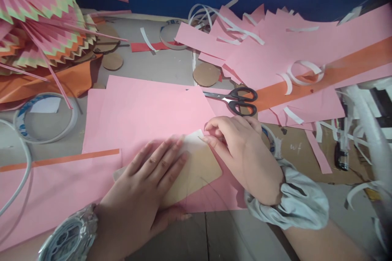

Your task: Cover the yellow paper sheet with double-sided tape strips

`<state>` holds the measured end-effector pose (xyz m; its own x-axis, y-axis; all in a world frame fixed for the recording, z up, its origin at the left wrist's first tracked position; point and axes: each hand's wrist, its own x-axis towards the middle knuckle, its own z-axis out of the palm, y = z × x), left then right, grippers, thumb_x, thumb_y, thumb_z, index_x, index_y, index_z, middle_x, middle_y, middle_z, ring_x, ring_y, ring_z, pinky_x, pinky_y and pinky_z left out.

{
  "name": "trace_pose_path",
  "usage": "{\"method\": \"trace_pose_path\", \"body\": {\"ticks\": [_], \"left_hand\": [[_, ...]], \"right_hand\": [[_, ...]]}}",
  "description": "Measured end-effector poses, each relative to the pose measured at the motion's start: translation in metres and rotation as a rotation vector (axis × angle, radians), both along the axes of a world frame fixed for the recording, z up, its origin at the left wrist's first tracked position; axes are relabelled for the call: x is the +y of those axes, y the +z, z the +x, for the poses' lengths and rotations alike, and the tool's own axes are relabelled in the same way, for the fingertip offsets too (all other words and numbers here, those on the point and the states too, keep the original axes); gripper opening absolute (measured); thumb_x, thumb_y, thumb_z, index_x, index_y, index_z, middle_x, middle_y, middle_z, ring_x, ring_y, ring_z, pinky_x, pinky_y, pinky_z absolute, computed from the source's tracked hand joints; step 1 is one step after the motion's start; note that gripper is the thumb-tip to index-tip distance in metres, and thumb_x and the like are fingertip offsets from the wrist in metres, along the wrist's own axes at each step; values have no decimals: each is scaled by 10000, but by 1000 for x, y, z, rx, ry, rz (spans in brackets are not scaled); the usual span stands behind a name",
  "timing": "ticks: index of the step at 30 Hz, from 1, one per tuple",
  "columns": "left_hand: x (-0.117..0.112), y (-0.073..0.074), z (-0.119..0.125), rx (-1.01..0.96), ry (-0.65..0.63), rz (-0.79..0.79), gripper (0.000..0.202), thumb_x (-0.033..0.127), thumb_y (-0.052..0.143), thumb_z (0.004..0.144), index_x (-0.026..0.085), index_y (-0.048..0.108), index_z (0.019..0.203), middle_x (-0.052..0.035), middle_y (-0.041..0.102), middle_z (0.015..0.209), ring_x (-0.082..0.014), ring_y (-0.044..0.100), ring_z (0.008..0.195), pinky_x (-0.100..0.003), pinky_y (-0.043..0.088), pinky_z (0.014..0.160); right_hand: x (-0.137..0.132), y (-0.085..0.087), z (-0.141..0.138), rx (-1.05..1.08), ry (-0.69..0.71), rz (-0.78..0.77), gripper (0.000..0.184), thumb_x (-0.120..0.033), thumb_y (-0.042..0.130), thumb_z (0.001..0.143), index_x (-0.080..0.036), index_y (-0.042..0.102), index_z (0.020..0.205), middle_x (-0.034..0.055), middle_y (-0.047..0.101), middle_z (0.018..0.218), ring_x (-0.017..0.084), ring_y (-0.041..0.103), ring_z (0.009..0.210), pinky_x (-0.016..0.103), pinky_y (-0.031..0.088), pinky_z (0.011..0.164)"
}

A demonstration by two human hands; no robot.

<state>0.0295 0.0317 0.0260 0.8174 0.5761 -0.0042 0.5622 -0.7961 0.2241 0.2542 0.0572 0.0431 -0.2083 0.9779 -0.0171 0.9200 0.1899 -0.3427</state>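
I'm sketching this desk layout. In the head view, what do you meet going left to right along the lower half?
Tape roll → left hand, flat on the cardboard piece → right hand → grey scrunchie on its wrist.

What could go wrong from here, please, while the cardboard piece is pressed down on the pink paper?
1. The tan rounded cardboard piece is pinned only by the flat left hand. If that pressure eases, it may slide on the pink paper sheet.
2. The right hand works at the cardboard's corner, with the black-handled scissors lying just beyond it. A forward move could knock them.
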Motion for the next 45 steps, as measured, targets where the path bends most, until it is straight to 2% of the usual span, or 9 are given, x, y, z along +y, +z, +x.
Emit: {"method": "trace_pose_path", "body": {"ticks": [6, 12, 23, 27, 29, 33, 36, 40, 45], "left_hand": [[0, 0, -1, 1, -6, 3, 777, 616, 392, 849, 89, 281, 1410, -150, 136, 1514, -305, 141, 1379, -459, 98, 1094], [-1, 2, -1, 11, 13, 17, 785, 623, 378, 850, 93, 270, 1419, -142, 125, 1517, -304, 131, 1382, -446, 93, 1101], [-2, 7, 2, 30, 5, 10, 689, 556, 403, 876, 124, 310, 1404, -116, 127, 1521, -321, 113, 1384, -484, 106, 1117], [1, 21, 0, -67, 19, -158, 496, 392, 406, 918, 172, 360, 1359, -76, 179, 1516, -285, 112, 1391, -507, 146, 1118], [6, 32, -2, -159, 60, -330, 340, 297, 355, 939, 220, 448, 1256, -38, 257, 1492, -232, 179, 1382, -448, 248, 1103], [22, 50, 2, -183, 266, -528, 301, 389, 427, 910, 262, 459, 1182, -30, 462, 1345, -192, 453, 1225, -326, 453, 949], [33, 53, 17, -182, 372, -536, 535, 472, 560, 817, 239, 385, 1265, -63, 520, 1269, -228, 501, 1164, -381, 445, 938], [42, 45, 44, -288, 377, -622, 663, 426, 653, 743, 223, 348, 1296, -44, 607, 1090, -209, 566, 1026, -369, 451, 872], [42, 32, 63, -370, 354, -558, 375, 380, 634, 762, 235, 545, 1096, 25, 627, 859, -144, 565, 746, -274, 434, 686]], "right_hand": [[0, 0, 1, 27, -17, -3, 72, -289, 477, 897, -221, 501, 891, -21, 611, 776, 175, 547, 774, 368, 299, 851], [2, 6, 5, 136, -32, -59, 161, -205, 321, 939, -228, 467, 876, -17, 610, 809, 156, 533, 739, 349, 305, 834], [-2, 15, 6, 184, 1, -71, 233, -225, 299, 942, -227, 469, 783, -19, 618, 789, 156, 527, 749, 338, 304, 852], [-7, 21, 6, 186, 20, -53, 226, -228, 317, 938, -226, 479, 780, -21, 626, 776, 157, 528, 747, 325, 323, 822], [-8, 22, 8, 184, 23, -52, 228, -220, 317, 938, -226, 476, 775, -26, 620, 765, 152, 529, 744, 324, 322, 827], [-9, 21, 11, 259, 41, -76, 240, -183, 293, 944, -222, 479, 797, -38, 618, 786, 131, 547, 783, 324, 302, 867], [-9, 22, 12, 299, 69, -101, 267, -209, 266, 960, -222, 479, 800, -41, 609, 790, 125, 549, 801, 319, 302, 867], [-12, 27, 11, 281, 64, -104, 289, -285, 253, 970, -224, 471, 791, -32, 588, 758, 138, 530, 789, 326, 316, 858], [-13, 27, 12, 277, 55, -66, 259, -267, 282, 963, -223, 466, 785, -27, 585, 748, 139, 521, 760, 320, 332, 845]]}}
